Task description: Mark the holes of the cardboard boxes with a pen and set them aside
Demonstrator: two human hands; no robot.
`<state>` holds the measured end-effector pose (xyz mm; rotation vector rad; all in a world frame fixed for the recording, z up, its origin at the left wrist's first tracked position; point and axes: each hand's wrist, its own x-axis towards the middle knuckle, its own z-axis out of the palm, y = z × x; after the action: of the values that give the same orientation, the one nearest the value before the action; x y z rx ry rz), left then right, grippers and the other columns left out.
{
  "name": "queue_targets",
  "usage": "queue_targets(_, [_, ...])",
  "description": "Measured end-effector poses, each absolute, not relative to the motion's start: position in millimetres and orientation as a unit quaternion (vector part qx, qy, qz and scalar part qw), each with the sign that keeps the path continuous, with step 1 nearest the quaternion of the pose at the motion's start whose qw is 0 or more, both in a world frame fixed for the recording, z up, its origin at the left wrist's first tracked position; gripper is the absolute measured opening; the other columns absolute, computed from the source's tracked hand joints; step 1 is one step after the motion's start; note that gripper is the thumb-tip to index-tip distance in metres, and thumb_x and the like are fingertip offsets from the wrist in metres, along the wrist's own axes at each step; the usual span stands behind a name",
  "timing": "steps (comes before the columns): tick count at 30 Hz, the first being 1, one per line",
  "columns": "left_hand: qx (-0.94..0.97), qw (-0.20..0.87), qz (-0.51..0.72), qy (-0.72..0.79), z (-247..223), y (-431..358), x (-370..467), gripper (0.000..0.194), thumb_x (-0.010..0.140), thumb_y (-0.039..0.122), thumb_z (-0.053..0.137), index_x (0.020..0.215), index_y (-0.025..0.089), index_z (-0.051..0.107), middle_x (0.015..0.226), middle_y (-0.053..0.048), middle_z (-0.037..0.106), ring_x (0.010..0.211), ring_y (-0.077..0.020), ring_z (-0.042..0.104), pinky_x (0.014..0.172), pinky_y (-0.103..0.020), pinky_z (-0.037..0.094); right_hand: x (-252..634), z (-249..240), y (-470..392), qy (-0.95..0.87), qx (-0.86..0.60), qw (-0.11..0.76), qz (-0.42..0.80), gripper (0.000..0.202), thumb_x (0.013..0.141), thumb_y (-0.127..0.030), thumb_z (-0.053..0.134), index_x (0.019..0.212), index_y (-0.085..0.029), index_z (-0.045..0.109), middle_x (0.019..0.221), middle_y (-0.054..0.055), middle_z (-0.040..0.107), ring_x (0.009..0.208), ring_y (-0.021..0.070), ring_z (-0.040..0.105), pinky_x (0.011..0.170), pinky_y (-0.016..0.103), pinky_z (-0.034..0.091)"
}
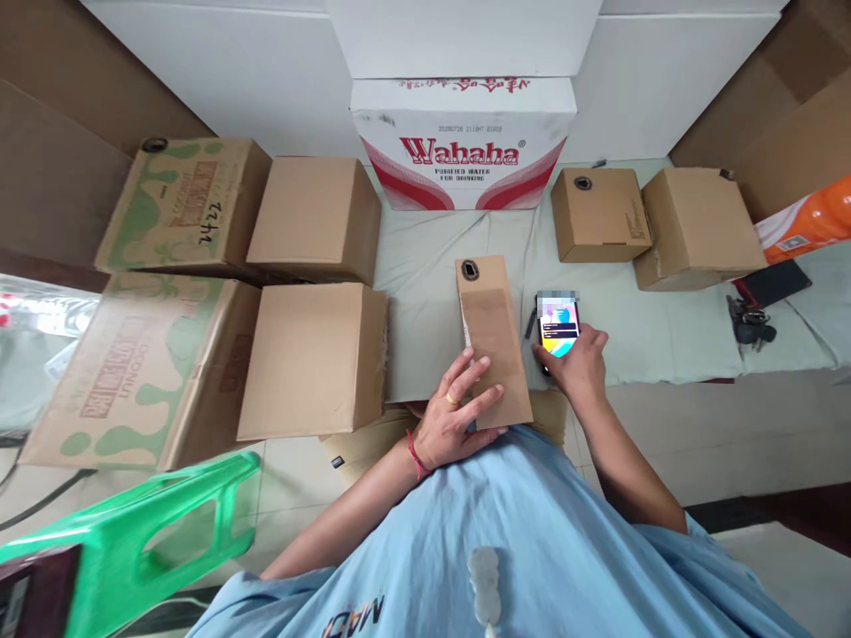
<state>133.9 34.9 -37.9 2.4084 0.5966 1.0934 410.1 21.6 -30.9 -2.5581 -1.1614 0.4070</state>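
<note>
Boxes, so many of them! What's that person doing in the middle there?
The person's left hand rests on a narrow cardboard piece. The right hand holds the lower end of a lit phone. Four brown boxes stand on the left, two smaller boxes on the right, and a white box at the back.

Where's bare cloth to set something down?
Two patches of bare cloth: between the left boxes and slim cardboard, below the white carton; and between the phone and keys, below the right boxes. Crowded: among the left boxes, and the narrow cardboard-phone gap.
</note>
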Motion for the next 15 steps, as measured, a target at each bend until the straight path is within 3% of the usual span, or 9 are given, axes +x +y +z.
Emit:
queue_targets(4, [0.852, 0.201, 0.422, 0.235, -33, 31, 132, 0.08, 0.106, 0.059, 0.069, 0.173, 0.028, 0.038, 0.176, -0.023, 0.04, 0.169, -0.0414, 0.038, 0.125, -0.065, 0.053, 399, -31, 28, -0.447, -0.875, 0.125, 0.139, 0.084, 0.082, -0.054, 0.085, 0.146, -0.011, 0.053, 0.139, 0.022, 0.056, 0.116, 0.0375, 0.064, 0.096, 0.052, 0.06])
queue_targets(7, [0.832, 0.237, 0.413, 0.283, -30, 28, 129, 0.081, 0.109, 0.064, 0.06, 0.176, 0.027, 0.032, 0.178, -0.025, 0.037, 0.167, -0.042, 0.042, 0.123, -0.064, 0.054, 398, -32, 29, -0.499, -0.846, 0.153, 0.111, 0.067, 0.091, -0.05, 0.078, 0.141, -0.01, 0.06, 0.136, 0.025, 0.061, 0.129, 0.0424, 0.056, 0.107, 0.061, 0.054])
queue_targets(10, [0.8, 0.302, 0.383, 0.349, -28, 29, 127, 0.067, 0.115, 0.059, 0.045, 0.172, 0.024, 0.038, 0.168, -0.025, 0.052, 0.16, -0.0399, 0.05, 0.121, -0.063, 0.055, 401, -24, 26, -0.532, -0.803, 0.237, 0.127, 0.057, 0.099, -0.054, 0.068, 0.138, -0.013, 0.066, 0.138, 0.025, 0.063, 0.131, 0.0422, 0.056, 0.11, 0.066, 0.052])
queue_targets(13, [0.758, 0.373, 0.37, 0.386, -26, 31, 127, 0.049, 0.12, 0.045, 0.036, 0.16, 0.024, 0.055, 0.154, -0.019, 0.066, 0.149, -0.0324, 0.062, 0.12, -0.056, 0.057, 398, -4, 21, -0.526, -0.753, 0.309, 0.244, 0.069, 0.105, -0.068, 0.057, 0.148, -0.015, 0.06, 0.131, 0.022, 0.069, 0.119, 0.0351, 0.069, 0.102, 0.058, 0.061])
queue_targets(15, [0.74, 0.401, 0.369, 0.394, -26, 33, 128, 0.045, 0.119, 0.042, 0.04, 0.156, 0.026, 0.061, 0.151, -0.016, 0.07, 0.143, -0.0298, 0.066, 0.119, -0.053, 0.058, 387, 11, 16, -0.531, -0.725, 0.328, 0.292, 0.081, 0.105, -0.076, 0.053, 0.16, -0.017, 0.05, 0.138, 0.022, 0.069, 0.122, 0.0338, 0.072, 0.101, 0.056, 0.064])
